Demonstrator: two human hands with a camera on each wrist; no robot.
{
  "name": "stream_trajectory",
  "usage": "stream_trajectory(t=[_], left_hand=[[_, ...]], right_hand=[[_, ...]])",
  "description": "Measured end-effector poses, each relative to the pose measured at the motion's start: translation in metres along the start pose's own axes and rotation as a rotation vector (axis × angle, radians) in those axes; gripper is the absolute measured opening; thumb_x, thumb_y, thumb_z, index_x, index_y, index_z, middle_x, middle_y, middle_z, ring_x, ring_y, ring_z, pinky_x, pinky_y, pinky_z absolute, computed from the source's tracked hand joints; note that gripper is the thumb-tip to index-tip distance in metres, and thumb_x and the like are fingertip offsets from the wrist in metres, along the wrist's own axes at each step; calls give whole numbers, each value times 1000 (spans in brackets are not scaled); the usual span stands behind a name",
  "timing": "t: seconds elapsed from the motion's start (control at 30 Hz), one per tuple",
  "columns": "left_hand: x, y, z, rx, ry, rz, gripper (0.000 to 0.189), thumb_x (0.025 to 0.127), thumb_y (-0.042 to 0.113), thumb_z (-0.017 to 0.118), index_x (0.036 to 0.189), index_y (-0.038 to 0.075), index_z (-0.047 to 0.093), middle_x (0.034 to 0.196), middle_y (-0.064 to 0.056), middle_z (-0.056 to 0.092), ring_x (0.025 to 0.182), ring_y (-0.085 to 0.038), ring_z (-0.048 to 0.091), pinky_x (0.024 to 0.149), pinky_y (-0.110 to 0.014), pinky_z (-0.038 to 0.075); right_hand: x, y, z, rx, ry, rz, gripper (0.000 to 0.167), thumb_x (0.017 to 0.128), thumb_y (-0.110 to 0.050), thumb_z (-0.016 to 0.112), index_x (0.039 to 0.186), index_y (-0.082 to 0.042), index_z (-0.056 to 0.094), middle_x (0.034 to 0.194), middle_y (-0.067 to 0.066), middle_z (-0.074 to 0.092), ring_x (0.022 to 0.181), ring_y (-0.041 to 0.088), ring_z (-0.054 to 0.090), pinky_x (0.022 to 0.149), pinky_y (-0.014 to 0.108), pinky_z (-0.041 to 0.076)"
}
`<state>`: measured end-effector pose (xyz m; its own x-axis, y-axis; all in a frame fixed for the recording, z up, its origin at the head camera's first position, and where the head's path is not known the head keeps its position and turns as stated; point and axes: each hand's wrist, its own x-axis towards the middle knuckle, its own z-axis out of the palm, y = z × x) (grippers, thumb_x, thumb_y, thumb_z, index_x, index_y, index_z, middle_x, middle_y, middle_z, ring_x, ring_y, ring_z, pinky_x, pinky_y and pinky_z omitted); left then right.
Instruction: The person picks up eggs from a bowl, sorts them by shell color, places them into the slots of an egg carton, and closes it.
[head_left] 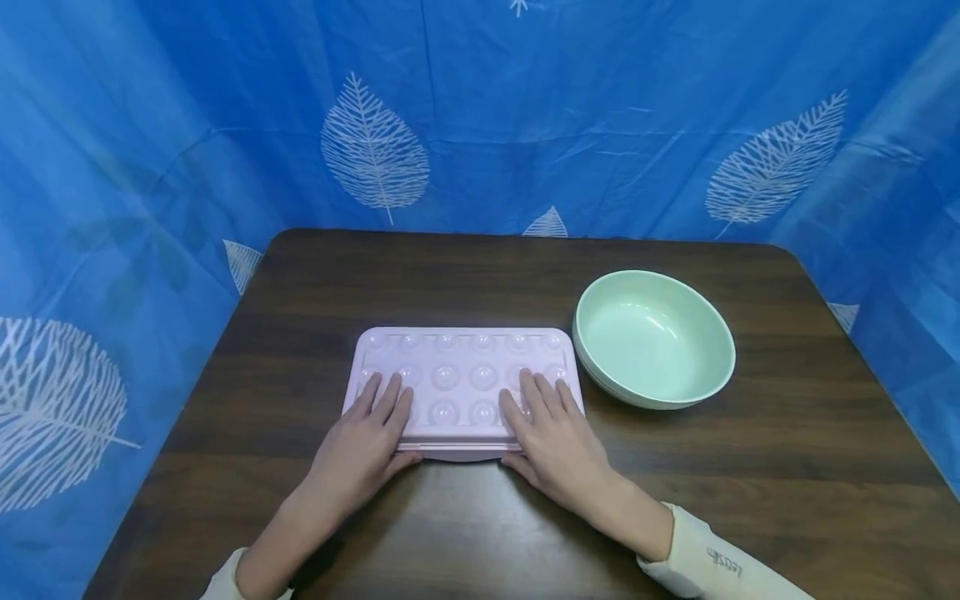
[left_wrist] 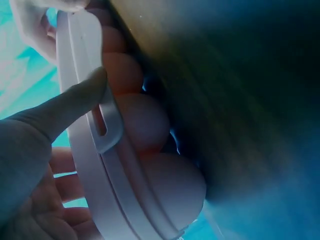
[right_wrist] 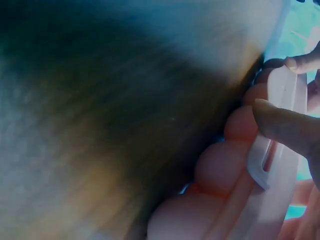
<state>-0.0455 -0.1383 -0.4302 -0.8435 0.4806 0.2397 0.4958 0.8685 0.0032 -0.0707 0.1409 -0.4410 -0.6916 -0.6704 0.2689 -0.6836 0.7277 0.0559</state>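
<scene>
A pale pink plastic egg box [head_left: 463, 379], its lid marked with rows of round dimples, lies flat on the table. Straight, spread fingers of my left hand [head_left: 362, 446] rest on the lid's front left part. My right hand [head_left: 558, 446] lies likewise on the front right part. Both thumbs reach down over the front side. In the left wrist view, the left thumb touches a slotted latch [left_wrist: 114, 122] on that side; the right wrist view shows the right thumb on the latch [right_wrist: 257, 162] too. Rounded cups [left_wrist: 175, 192] bulge under the lid's edge. What the box contains is hidden.
A light green bowl [head_left: 656, 337], seemingly stacked on another, stands right of the egg box, close to its corner. The dark wooden table [head_left: 465, 533] has rounded far corners. A blue curtain [head_left: 585, 108] with white leaf prints hangs behind and beside it.
</scene>
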Motion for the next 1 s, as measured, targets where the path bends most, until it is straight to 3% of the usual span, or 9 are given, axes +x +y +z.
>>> stream_trajectory(t=[0.17,0.3,0.47,0.6,0.7,0.8,0.93,1.0], left_hand=[[-1,4,8,192,76,88,79,77,45,81,124,-14,57,129,-32,56,118,-48,55,96,-48,49],[-6,9,11,321,103,82,80,79,43,79,124,-18,53,128,-36,55,117,-45,56,99,-44,47],[-10,11,13,366,146,50,79,77,37,81,122,-21,51,126,-37,55,116,-44,58,98,-43,48],[-9,13,13,341,152,37,80,74,35,84,120,-20,51,124,-37,56,115,-44,58,97,-43,49],[-6,14,8,318,112,29,80,72,35,86,120,-20,51,124,-37,57,114,-43,59,97,-43,49],[-3,10,-4,255,34,29,78,74,35,86,121,-18,54,125,-36,57,115,-43,59,97,-44,49],[6,-5,-25,59,-134,31,70,81,40,81,124,-10,59,129,-31,57,119,-42,57,99,-50,46],[14,-16,-33,-45,-204,19,66,84,45,76,126,-4,61,128,-25,61,118,-39,58,99,-52,46]], right_hand=[[-1,-5,3,-66,12,-18,73,82,-43,77,134,0,50,136,35,47,124,48,48,105,61,36],[4,-10,7,-142,43,-70,63,88,-36,68,133,4,50,132,38,48,120,49,52,102,58,41],[11,-15,10,-211,64,-107,51,92,-27,55,131,5,51,129,39,51,117,49,55,100,56,44],[9,-17,10,-197,45,-90,54,91,-30,60,132,5,51,131,40,50,118,49,54,101,56,43],[8,-15,7,-166,23,-84,63,88,-36,69,132,5,50,132,39,48,119,50,52,102,56,42],[13,-13,1,-112,7,-84,67,85,-41,74,131,3,52,129,35,50,117,47,53,100,54,43],[26,-3,-14,3,-65,-78,54,84,-47,75,115,-6,59,106,17,56,96,34,56,84,44,50],[34,5,-25,81,-158,-65,48,85,-49,73,107,-9,61,95,9,53,87,27,53,76,40,49]])
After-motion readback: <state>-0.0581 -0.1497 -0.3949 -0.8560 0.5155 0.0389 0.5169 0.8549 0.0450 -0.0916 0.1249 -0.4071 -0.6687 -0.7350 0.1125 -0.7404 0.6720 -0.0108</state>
